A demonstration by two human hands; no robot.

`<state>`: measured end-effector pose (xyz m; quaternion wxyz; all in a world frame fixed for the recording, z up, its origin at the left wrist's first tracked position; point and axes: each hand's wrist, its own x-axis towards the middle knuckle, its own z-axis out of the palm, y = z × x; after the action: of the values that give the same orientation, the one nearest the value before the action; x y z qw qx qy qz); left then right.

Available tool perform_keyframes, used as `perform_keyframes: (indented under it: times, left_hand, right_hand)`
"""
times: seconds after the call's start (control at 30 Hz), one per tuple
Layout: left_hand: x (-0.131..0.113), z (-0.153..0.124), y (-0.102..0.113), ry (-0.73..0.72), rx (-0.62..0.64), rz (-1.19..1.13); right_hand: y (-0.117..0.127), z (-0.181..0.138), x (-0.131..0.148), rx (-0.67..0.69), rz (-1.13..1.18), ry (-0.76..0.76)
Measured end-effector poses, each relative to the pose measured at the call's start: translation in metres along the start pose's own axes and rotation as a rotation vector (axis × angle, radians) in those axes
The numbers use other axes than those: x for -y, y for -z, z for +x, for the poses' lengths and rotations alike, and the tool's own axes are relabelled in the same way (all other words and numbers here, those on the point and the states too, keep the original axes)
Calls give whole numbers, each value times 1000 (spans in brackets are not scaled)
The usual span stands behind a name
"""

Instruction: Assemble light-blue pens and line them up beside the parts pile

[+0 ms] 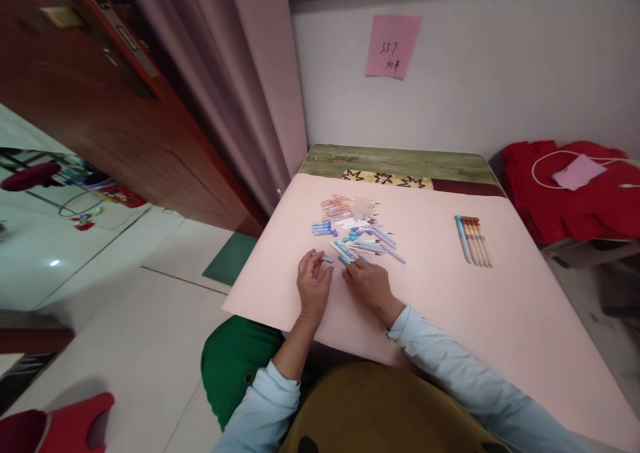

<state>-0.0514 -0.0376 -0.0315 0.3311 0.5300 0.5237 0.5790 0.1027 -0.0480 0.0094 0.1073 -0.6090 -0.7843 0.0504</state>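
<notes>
My left hand is at the near left of a pile of pen parts, its thumb and fingers closed on a small blue pen piece. Beside it, my right hand reaches palm down to the pile's near edge. Its fingertips are together among light-blue and white pen parts, and what they pinch is hidden. Beyond the hands lie small blue pieces, a row of blue barrels, lilac-blue barrels, and clear and brownish tubes with thin dark-tipped refills.
Several assembled pens, one blue and the others beige with brown tops, lie in a row at the right of the pink-covered table. A red cloth with a white cable is at the far right. A wooden door stands at left.
</notes>
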Motion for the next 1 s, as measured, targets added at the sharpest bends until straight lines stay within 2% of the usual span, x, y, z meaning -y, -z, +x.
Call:
perform_keyframes:
  times: [0.2, 0.33, 0.4, 0.5, 0.6, 0.67, 0.77, 0.87, 1.0]
  left_hand:
    - [-6, 0, 0, 18, -7, 7]
    - [-9, -1, 1, 99, 23, -12]
    - [-11, -2, 1, 135, 59, -45]
    - [-14, -2, -1, 169, 83, -81]
    - [-19, -1, -3, 211, 112, -104]
    - [-22, -1, -2, 231, 171, -119]
    - [-25, -2, 0, 231, 279, -132]
    - [-27, -3, 2, 205, 373, -106]
    - [-28, -4, 1, 165, 395, -62]
  right_hand:
    - [1, 8, 10, 60, -63, 6]
    - [6, 7, 8, -22, 31, -45]
    - [12, 3, 3, -130, 194, -76]
    - [19, -2, -6, -250, 609, -124]
    - [25, -4, -12, -245, 1033, -203]
    - [27, -4, -13, -213, 1209, -243]
    - [29, -2, -11, -164, 1372, -300]
    - [28, -2, -9, -184, 1477, -356]
    - [26, -3, -8, -214, 1465, -345]
